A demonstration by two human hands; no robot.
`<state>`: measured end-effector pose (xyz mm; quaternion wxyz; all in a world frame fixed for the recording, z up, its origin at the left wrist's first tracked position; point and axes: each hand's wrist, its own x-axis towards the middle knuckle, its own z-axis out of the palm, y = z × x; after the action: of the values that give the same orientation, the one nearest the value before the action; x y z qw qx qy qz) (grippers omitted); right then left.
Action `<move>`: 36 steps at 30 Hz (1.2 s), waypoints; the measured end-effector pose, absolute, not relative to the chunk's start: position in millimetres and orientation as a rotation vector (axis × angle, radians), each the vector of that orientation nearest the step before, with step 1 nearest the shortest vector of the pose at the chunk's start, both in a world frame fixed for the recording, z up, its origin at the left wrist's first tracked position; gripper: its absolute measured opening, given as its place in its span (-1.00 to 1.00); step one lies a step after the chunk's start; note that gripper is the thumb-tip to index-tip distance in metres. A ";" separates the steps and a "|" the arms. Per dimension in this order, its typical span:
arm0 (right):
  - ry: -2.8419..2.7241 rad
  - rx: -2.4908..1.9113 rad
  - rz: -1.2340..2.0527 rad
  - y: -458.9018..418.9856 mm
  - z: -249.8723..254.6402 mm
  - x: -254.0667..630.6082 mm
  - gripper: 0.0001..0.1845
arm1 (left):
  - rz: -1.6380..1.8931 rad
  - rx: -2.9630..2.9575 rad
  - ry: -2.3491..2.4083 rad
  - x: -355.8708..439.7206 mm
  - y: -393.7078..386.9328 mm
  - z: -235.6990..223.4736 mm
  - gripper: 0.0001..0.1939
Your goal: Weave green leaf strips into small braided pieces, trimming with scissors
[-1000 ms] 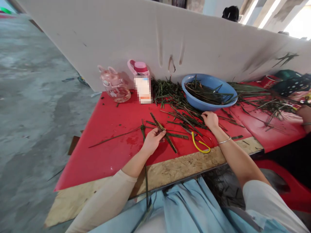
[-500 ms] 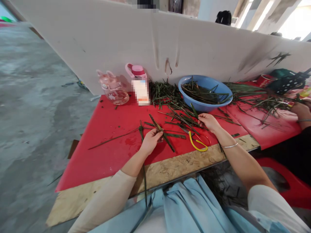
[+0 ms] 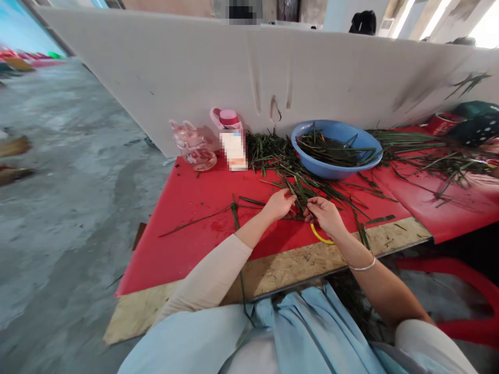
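My left hand (image 3: 281, 203) is closed, pinching a narrow leaf strip (image 3: 291, 188). Close on its right, my right hand (image 3: 324, 214) has thumb and fingers pressed together on a broader green leaf strip (image 3: 301, 190) that points up. The two strips are side by side, and whether they touch is unclear. Under my right hand lies a pair of scissors with a yellow handle loop (image 3: 322, 237), mostly hidden. Left of my hands, a knotted leaf piece (image 3: 234, 206) with long thin tails rests on the red table cover (image 3: 195, 208); one tail hangs over the front edge.
Behind my hands stands a blue basin (image 3: 337, 170) with leaf strips and water. Cut leaves (image 3: 268, 150) are heaped beside it. A pink transparent jug (image 3: 195, 150) and a pink-lidded bottle (image 3: 228, 118) stand by the white partition (image 3: 187, 67). A red stool (image 3: 468, 280) is at right.
My left hand has moved right and up, close to my right hand. My right hand's leaf strip now stands beside the left hand's strip. The view has shifted slightly left.
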<state>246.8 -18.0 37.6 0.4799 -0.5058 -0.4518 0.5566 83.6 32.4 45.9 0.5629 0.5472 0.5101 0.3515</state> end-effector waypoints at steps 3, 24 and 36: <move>-1.135 -1.257 1.276 -19.2 33.4 232.5 -0.72 | 0.991 1.405 1.255 77.5 28.0 47.7 -0.65; -1.990 -0.855 0.945 24.8 36.2 166.2 -0.87 | 1.177 0.854 0.972 2.1 -5.3 15.8 -0.67; -1.242 -1.105 1.565 16.0 16.3 151.1 -0.63 | 1.208 1.271 1.059 1.6 -13.1 14.1 -0.64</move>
<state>151.1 16.0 16.3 0.4161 -0.4401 -0.4947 0.6233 1.6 -13.1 14.1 0.5198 0.5302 0.4416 0.5038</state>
